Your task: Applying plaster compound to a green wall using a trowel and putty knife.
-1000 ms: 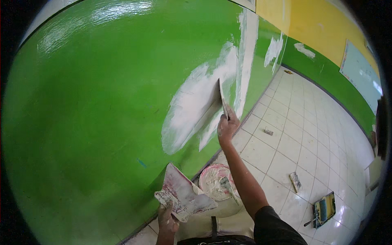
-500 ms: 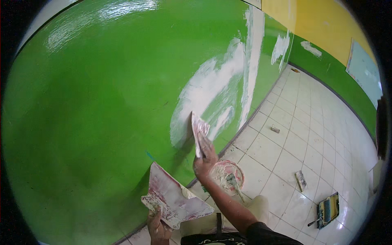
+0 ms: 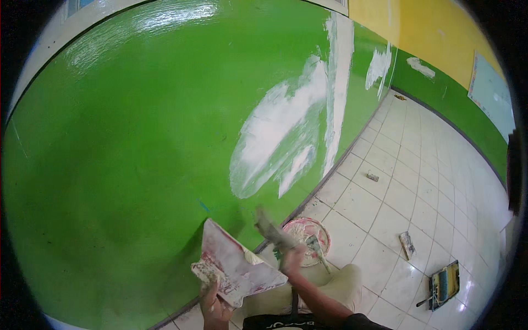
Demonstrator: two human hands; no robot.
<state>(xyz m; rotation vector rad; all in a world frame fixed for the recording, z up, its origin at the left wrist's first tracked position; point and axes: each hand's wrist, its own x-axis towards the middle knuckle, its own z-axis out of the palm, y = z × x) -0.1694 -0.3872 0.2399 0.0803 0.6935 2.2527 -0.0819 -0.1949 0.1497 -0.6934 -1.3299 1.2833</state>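
My left hand is closed on the edge of a flat, whitish putty board smeared with pale and reddish putty. My right hand grips a flat putty scraper, smeared by motion, right of the board and just off the wall. On the green wall, a large white putty patch spreads ahead of my right hand. A round pail of pale putty stands on the floor behind the scraper, with a second putty knife lying across it.
White floor tiles run along the wall to the right. On them lie two small blocks and a dark paint tray with a roller. The far wall carries a pale blue board. My bent knee is beside the pail.
My right hand has drawn the scraper off the wall and down toward the board and pail. A narrow white streak at the patch's lower right shows more fully. The left hand holds still.
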